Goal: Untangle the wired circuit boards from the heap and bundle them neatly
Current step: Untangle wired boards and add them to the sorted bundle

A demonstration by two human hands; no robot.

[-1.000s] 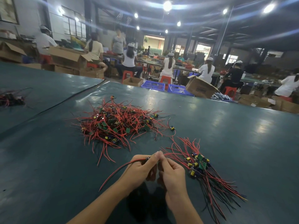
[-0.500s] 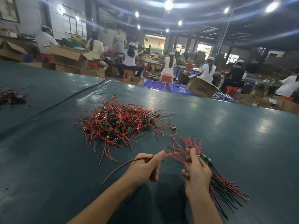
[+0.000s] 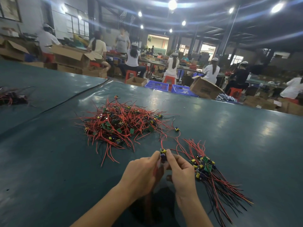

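- Board [image 3: 163, 155]: pinched at the fingertips of both hands, above the desk [image 3: 49, 169], likely so its wires can be straightened.
- Left hand [image 3: 141, 174] and right hand [image 3: 182, 174]: both grasp the board.
- Bundle [image 3: 207, 167]: just right of the right hand, boards together, close for adding.
- Heap [image 3: 121, 123]: farther back, tangled.

Left grip [image 3: 141, 176], right grip [image 3: 182, 175] close together (fingertips pinching), forearms converging.
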